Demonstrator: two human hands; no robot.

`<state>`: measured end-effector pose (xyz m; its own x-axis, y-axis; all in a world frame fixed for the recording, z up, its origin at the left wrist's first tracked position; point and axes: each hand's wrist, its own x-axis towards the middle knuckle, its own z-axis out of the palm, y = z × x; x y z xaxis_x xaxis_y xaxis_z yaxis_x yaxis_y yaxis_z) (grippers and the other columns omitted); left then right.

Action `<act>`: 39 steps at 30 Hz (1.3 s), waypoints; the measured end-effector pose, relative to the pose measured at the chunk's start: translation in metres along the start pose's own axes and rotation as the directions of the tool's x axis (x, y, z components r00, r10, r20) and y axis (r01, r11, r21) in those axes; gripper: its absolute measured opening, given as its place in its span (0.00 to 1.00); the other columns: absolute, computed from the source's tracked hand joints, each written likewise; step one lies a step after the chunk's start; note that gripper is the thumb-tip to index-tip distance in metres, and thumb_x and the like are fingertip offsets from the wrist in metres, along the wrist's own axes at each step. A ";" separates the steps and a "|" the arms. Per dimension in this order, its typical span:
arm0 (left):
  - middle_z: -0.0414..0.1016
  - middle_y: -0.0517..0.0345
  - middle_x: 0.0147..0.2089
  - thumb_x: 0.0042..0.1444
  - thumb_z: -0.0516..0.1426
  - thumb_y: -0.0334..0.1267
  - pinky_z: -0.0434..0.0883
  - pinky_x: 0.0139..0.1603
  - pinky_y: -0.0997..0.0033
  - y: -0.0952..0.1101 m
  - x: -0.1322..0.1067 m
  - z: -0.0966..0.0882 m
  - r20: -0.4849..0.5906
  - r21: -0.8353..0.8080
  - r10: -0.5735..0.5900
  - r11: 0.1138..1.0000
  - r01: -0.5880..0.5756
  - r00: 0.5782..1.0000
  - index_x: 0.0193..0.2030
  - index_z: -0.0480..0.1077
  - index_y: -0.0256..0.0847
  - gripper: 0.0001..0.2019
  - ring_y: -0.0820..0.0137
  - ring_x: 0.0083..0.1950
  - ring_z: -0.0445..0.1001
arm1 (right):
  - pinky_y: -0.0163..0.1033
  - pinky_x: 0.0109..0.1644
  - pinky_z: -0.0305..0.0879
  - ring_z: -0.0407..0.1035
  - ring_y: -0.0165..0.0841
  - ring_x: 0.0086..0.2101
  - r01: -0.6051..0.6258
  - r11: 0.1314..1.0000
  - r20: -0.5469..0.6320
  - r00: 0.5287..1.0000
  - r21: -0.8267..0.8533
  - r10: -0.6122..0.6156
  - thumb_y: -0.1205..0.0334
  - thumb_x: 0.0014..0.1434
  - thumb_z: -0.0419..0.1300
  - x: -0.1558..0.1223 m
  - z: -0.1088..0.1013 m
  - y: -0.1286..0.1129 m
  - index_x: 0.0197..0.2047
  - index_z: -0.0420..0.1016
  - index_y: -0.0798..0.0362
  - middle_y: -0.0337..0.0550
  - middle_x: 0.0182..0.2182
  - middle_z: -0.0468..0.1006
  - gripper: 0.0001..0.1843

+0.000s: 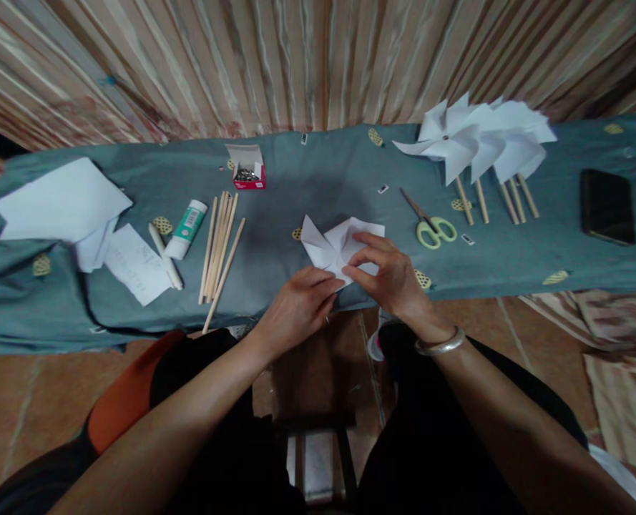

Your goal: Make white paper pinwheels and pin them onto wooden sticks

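Note:
A white paper pinwheel [323, 252], partly folded, lies at the front edge of the cloth-covered table between my hands. My left hand [302, 299] pinches its near edge between thumb and fingers. From the right, my right hand [385, 270], a silver bangle at its wrist, has thumb and fingers closed on the paper near its middle. The fingers hide part of the folds. Green-handled scissors [430, 223] lie with open blades to the right. Left of the paper are several wooden sticks [218, 250] and a red box [249, 176] of small metal pins.
Finished white pinwheels [460, 139] on sticks overlap at the back right, beside a dark phone [607, 206]. To the left lie a glue tube [187, 229], a pale pen [164, 256], a written note [138, 265] and white paper sheets [63, 200]. A striped curtain [296, 64] hangs behind.

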<state>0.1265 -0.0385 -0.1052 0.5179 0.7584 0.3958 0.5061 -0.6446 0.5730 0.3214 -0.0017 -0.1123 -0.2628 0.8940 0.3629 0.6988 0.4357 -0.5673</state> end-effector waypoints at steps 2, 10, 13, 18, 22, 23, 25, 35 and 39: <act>0.77 0.51 0.43 0.61 0.55 0.28 0.75 0.47 0.63 0.000 0.000 0.000 -0.006 -0.005 0.003 1.000 -0.003 1.000 0.49 0.73 0.37 0.11 0.65 0.45 0.75 | 0.54 0.58 0.68 0.71 0.45 0.53 0.005 1.000 0.000 1.000 0.000 -0.005 0.63 0.54 0.65 0.000 0.000 0.000 0.29 0.76 0.50 0.51 0.51 0.78 0.03; 0.77 0.51 0.43 0.61 0.55 0.28 0.75 0.48 0.63 0.000 0.000 0.000 0.001 0.000 0.004 1.000 -0.004 1.000 0.49 0.73 0.36 0.11 0.65 0.46 0.75 | 0.56 0.61 0.64 0.66 0.45 0.57 0.053 0.998 0.020 0.998 -0.018 -0.053 0.61 0.59 0.61 -0.003 0.002 -0.003 0.39 0.79 0.49 0.49 0.56 0.74 0.06; 0.77 0.50 0.44 0.60 0.55 0.27 0.75 0.48 0.64 0.001 0.001 -0.001 0.016 0.006 0.001 1.000 -0.001 1.000 0.49 0.73 0.36 0.11 0.65 0.47 0.75 | 0.57 0.62 0.63 0.64 0.46 0.59 0.079 0.996 0.033 0.996 -0.034 -0.078 0.61 0.61 0.59 -0.004 0.003 -0.003 0.44 0.79 0.50 0.50 0.58 0.72 0.10; 0.77 0.50 0.44 0.61 0.54 0.28 0.75 0.48 0.63 0.002 0.001 -0.002 0.023 0.001 -0.011 1.000 0.011 1.000 0.49 0.73 0.35 0.11 0.65 0.47 0.75 | 0.54 0.64 0.62 0.62 0.45 0.59 0.085 0.993 0.070 0.994 -0.080 -0.079 0.63 0.62 0.57 -0.005 0.001 -0.007 0.47 0.79 0.51 0.49 0.59 0.71 0.12; 0.77 0.51 0.44 0.61 0.54 0.28 0.74 0.49 0.63 0.003 0.001 -0.003 0.040 0.005 -0.028 1.000 0.028 0.999 0.49 0.73 0.37 0.12 0.65 0.47 0.75 | 0.55 0.64 0.61 0.62 0.45 0.60 0.064 0.994 0.095 0.994 -0.087 -0.056 0.63 0.64 0.56 -0.005 0.000 -0.011 0.48 0.79 0.51 0.49 0.60 0.70 0.13; 0.77 0.51 0.44 0.61 0.54 0.28 0.74 0.49 0.63 0.003 0.001 -0.003 0.038 0.006 -0.027 1.000 0.027 0.999 0.49 0.73 0.37 0.12 0.65 0.47 0.75 | 0.56 0.64 0.61 0.61 0.45 0.60 0.062 0.994 0.101 0.993 -0.087 -0.053 0.63 0.64 0.55 -0.006 0.000 -0.011 0.48 0.79 0.50 0.48 0.60 0.70 0.13; 0.77 0.51 0.44 0.61 0.55 0.27 0.74 0.49 0.64 0.002 0.001 -0.002 0.032 0.009 -0.018 1.000 0.018 0.999 0.49 0.73 0.37 0.12 0.65 0.47 0.74 | 0.57 0.64 0.61 0.61 0.46 0.61 0.065 0.993 0.111 0.992 -0.102 -0.054 0.64 0.64 0.54 -0.006 0.000 -0.013 0.48 0.78 0.48 0.46 0.61 0.70 0.14; 0.76 0.52 0.41 0.61 0.54 0.29 0.74 0.46 0.64 0.004 0.001 -0.003 0.064 0.057 -0.033 0.998 0.029 0.997 0.47 0.73 0.36 0.10 0.65 0.44 0.74 | 0.56 0.63 0.61 0.50 0.47 0.67 0.128 0.974 0.202 0.975 -0.186 -0.090 0.71 0.61 0.49 -0.018 -0.004 -0.024 0.55 0.70 0.47 0.47 0.66 0.61 0.22; 0.75 0.50 0.45 0.61 0.54 0.29 0.74 0.48 0.62 0.006 0.001 -0.005 0.059 0.107 -0.053 0.993 0.046 0.997 0.46 0.73 0.37 0.09 0.64 0.47 0.74 | 0.58 0.64 0.59 0.46 0.44 0.69 0.117 0.980 0.181 0.980 -0.163 -0.087 0.72 0.62 0.48 -0.025 0.002 -0.026 0.59 0.65 0.42 0.43 0.67 0.60 0.25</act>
<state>0.1270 -0.0415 -0.0977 0.5302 0.7844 0.3220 0.6004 -0.6155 0.5106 0.3084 -0.0349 -0.1079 -0.4384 0.8570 0.2708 0.7623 0.5142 -0.3931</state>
